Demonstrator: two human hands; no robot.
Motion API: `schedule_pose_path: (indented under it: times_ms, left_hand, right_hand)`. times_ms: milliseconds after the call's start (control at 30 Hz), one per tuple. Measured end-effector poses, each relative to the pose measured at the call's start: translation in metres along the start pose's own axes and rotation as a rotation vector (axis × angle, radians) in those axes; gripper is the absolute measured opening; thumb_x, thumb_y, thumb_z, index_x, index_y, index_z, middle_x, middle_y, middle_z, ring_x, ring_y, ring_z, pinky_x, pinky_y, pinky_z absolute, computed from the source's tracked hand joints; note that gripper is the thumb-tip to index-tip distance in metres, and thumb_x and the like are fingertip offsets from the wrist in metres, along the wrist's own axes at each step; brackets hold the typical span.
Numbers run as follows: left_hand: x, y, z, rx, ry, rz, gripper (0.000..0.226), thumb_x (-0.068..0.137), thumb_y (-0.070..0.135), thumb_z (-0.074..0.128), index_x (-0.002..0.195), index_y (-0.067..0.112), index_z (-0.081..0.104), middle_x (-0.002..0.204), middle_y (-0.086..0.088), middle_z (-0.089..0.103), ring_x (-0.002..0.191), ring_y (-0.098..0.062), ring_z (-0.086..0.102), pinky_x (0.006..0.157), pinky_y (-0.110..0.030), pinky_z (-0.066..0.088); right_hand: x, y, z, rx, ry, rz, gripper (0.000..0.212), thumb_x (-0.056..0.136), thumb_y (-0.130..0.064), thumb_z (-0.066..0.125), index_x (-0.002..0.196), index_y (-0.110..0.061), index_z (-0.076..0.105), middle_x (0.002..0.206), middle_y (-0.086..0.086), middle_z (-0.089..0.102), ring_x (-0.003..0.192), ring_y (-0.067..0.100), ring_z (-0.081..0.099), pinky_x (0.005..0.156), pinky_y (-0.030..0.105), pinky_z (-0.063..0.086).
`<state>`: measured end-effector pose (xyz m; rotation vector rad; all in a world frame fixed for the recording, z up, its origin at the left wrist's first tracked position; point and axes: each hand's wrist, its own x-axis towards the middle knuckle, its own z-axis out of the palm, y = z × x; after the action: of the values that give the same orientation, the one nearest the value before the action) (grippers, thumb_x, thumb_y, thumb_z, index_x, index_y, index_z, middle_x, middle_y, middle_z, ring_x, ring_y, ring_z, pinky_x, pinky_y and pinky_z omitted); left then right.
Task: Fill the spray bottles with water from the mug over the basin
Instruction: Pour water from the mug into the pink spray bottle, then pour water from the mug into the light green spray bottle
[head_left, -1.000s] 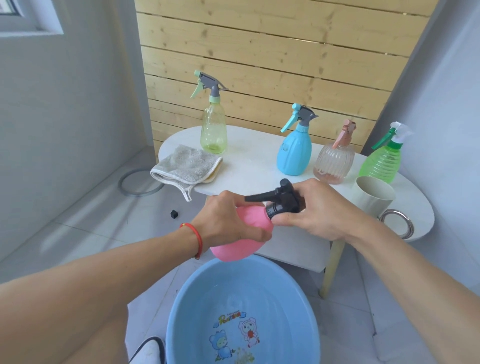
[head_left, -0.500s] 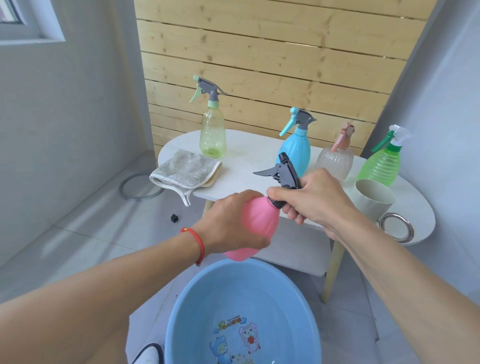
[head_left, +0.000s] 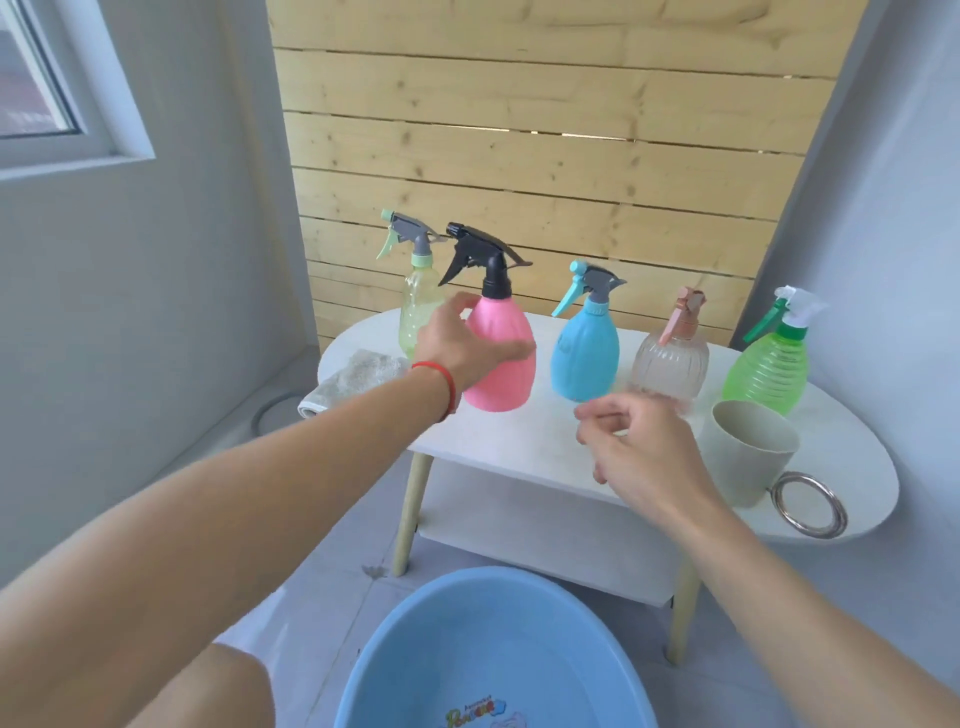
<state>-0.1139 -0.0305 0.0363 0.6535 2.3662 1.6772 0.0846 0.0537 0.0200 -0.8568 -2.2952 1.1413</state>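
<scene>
Pink spray bottle (head_left: 500, 358) stands upright on the counter (head_left: 524, 441), black trigger head on; your left hand (head_left: 457, 345) curls round its belly. Right hand (head_left: 636, 449) hovers loosely curled, holding nothing. Smooth plastic, likely slippery if wet: take it at the belly or neck. Blue spray bottle (head_left: 584, 356) stands just beside it; the mug (head_left: 748, 452) sits near your right hand, the basin (head_left: 488, 654) below on the floor.

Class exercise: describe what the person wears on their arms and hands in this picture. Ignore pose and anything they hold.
Both forearms are bare, with no sleeves in view. The left hand has a thin red cord bracelet round its wrist. The right hand shows no gloves, rings or watch.
</scene>
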Motion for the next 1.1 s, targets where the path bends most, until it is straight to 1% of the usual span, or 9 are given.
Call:
schedule_pose_path:
  times_ms: [133,267,400,600,667,767,867,1000,1100]
  left_hand:
    - [0.037,0.003,0.029,0.095,0.102,-0.067,0.075,0.07,0.039,0.089,0.133,0.029,0.049,0.111,0.001,0.053,0.101,-0.025,0.057,0.075,-0.035,0.05]
    - [0.066,-0.007,0.053,0.14,0.182,-0.14,0.067,0.067,0.037,0.088,0.122,0.026,0.05,0.105,-0.003,0.057,0.103,-0.031,0.061,0.088,-0.043,0.057]
    - [0.08,-0.016,0.067,0.144,0.217,-0.134,0.065,0.067,0.037,0.09,0.117,0.024,0.05,0.097,-0.002,0.053,0.102,-0.033,0.061,0.088,-0.046,0.057]
    - [0.079,-0.039,0.067,0.128,0.103,-0.126,0.095,0.071,0.044,0.086,0.147,0.021,0.035,0.132,-0.006,0.049,0.12,-0.031,0.055,0.093,-0.045,0.054]
    - [0.073,-0.051,0.059,0.105,0.144,-0.059,0.079,0.077,0.027,0.079,0.144,0.016,0.038,0.135,-0.007,0.045,0.124,-0.029,0.051,0.093,-0.039,0.049]
    - [0.069,-0.063,0.034,0.152,0.366,0.052,0.049,0.078,0.008,0.064,0.124,0.012,0.047,0.125,-0.008,0.045,0.119,-0.029,0.042,0.093,-0.032,0.036]
    - [0.092,-0.06,0.007,0.272,0.505,-0.031,0.064,0.079,0.018,0.072,0.134,0.008,0.041,0.132,-0.014,0.042,0.124,-0.035,0.036,0.095,-0.037,0.033]
    - [0.132,-0.057,-0.013,0.317,0.319,-0.166,0.1,0.082,0.042,0.077,0.157,0.011,0.018,0.154,-0.009,0.037,0.143,-0.032,0.031,0.112,-0.049,0.034]
    - [0.152,-0.063,-0.016,0.3,0.256,-0.189,0.098,0.082,0.049,0.075,0.158,0.024,0.018,0.145,-0.006,0.052,0.135,-0.034,0.047,0.111,-0.054,0.038]
  right_hand:
    - [-0.003,0.019,0.011,-0.166,-0.061,0.016,0.019,0.091,-0.023,0.06,0.105,-0.03,0.071,0.099,-0.012,0.071,0.082,0.013,0.066,0.076,0.031,0.052]
    - [-0.003,0.021,0.015,-0.264,-0.075,-0.013,0.022,0.092,-0.025,0.055,0.108,-0.032,0.068,0.102,-0.016,0.069,0.089,0.013,0.063,0.087,0.037,0.054]
    - [0.001,0.022,0.017,-0.327,-0.081,-0.068,0.022,0.094,-0.026,0.053,0.112,-0.032,0.065,0.105,-0.016,0.067,0.092,0.012,0.061,0.088,0.036,0.052]
    - [0.005,0.021,0.017,-0.362,-0.084,-0.08,0.023,0.096,-0.027,0.053,0.116,-0.033,0.062,0.105,-0.016,0.064,0.094,0.012,0.061,0.086,0.035,0.051]
    - [0.006,0.018,0.016,-0.373,-0.073,-0.085,0.023,0.095,-0.028,0.054,0.116,-0.033,0.062,0.107,-0.015,0.064,0.094,0.013,0.062,0.086,0.036,0.052]
    - [0.006,0.018,0.015,-0.384,-0.058,-0.087,0.022,0.095,-0.028,0.055,0.116,-0.033,0.061,0.108,-0.016,0.064,0.094,0.014,0.062,0.085,0.035,0.051]
    - [0.003,0.018,0.017,-0.393,-0.079,-0.083,0.022,0.095,-0.027,0.054,0.116,-0.034,0.061,0.108,-0.017,0.063,0.093,0.013,0.062,0.085,0.035,0.052]
    - [0.002,0.021,0.019,-0.433,-0.081,-0.103,0.022,0.097,-0.029,0.051,0.116,-0.037,0.058,0.107,-0.018,0.061,0.092,0.01,0.06,0.083,0.033,0.05]
    - [0.003,0.026,0.018,-0.46,-0.088,-0.117,0.022,0.098,-0.029,0.05,0.117,-0.038,0.056,0.109,-0.018,0.06,0.091,0.007,0.058,0.082,0.03,0.049]
